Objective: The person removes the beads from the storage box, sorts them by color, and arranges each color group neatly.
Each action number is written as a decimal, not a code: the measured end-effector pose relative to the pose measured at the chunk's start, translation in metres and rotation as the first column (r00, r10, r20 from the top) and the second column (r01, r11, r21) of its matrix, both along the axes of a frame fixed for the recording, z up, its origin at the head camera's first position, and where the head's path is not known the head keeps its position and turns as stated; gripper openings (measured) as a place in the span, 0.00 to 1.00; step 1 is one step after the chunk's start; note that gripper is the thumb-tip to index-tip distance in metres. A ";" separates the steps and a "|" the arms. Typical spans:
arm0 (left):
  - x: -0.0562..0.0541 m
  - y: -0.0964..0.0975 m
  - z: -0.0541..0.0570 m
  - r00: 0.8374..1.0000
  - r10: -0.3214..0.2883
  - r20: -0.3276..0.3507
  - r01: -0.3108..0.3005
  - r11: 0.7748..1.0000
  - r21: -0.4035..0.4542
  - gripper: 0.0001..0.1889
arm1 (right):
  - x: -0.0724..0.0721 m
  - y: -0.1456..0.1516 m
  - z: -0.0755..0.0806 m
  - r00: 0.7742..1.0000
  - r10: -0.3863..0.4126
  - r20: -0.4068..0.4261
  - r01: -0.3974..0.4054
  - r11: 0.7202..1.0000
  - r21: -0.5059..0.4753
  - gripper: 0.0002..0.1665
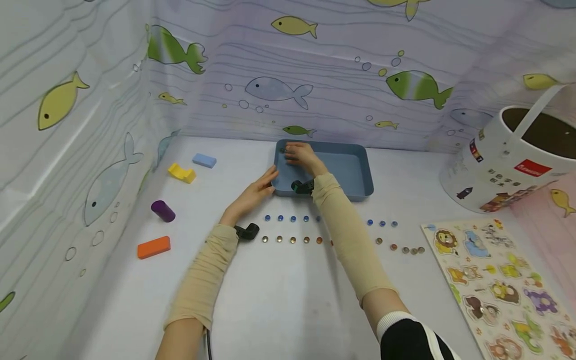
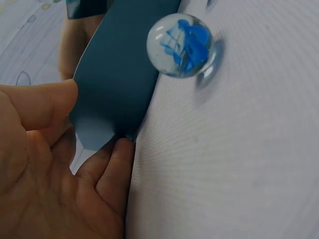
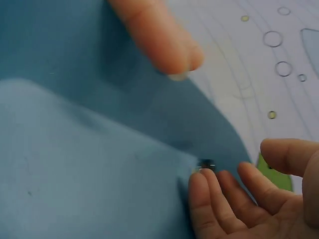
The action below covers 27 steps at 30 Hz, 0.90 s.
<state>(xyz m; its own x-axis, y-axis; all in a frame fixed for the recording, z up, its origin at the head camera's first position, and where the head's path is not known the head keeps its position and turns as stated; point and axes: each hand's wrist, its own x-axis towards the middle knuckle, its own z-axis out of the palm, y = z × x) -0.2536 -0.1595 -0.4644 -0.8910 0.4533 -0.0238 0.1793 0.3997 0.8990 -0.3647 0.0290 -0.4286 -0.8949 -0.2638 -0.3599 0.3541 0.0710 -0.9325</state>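
A blue-grey rectangular tray (image 1: 346,172) stands at the back of the table. My left hand (image 1: 252,196) rests against its left side near the front corner; in the left wrist view the fingers (image 2: 113,177) lie along the outer wall and the thumb is at the rim. My right hand (image 1: 302,156) reaches over the tray into its far left corner. There, a small dark marble (image 3: 206,164) sits right at the right hand's loosely extended fingertips. A clear glass marble with a blue swirl (image 2: 179,46) lies on the cloth beside the tray.
In front of the tray run a row of blue marbles (image 1: 293,219) and a row of brownish marbles (image 1: 293,240), partly behind the right forearm. Blocks in blue, yellow, purple and orange (image 1: 154,247) lie left. A white bucket (image 1: 477,170) and an animal puzzle board (image 1: 490,280) stand right.
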 end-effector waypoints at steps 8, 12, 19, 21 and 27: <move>-0.001 0.006 0.003 1.000 -0.022 -0.011 0.022 1.000 0.015 0.28 | 0.002 -0.007 -0.009 1.000 -0.021 -0.021 0.021 1.000 -0.020 0.26; 0.000 0.005 0.006 1.000 -0.008 -0.007 0.008 1.000 -0.005 0.28 | 0.007 -0.014 -0.008 0.996 -0.026 -0.081 0.036 0.992 0.123 0.24; 0.002 0.004 0.005 1.000 -0.003 0.009 0.003 1.000 -0.005 0.28 | 0.015 -0.023 -0.007 0.988 0.023 -0.150 0.028 0.945 0.326 0.20; 0.003 0.003 0.005 1.000 -0.007 0.013 0.007 1.000 0.003 0.28 | 0.016 -0.024 -0.008 0.988 0.019 -0.151 0.031 0.946 0.323 0.19; 0.004 0.000 0.005 1.000 0.000 0.014 0.000 1.000 -0.001 0.28 | 0.017 -0.024 -0.010 0.989 0.036 -0.140 0.003 0.963 0.270 0.19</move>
<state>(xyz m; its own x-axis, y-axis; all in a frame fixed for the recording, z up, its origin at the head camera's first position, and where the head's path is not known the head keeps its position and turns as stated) -0.2498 -0.1594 -0.4589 -0.8904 0.4536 -0.0368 0.1670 0.4008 0.9008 -0.3478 0.0052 -0.4388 -0.9384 -0.1899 -0.2889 0.2158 0.3311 -0.9186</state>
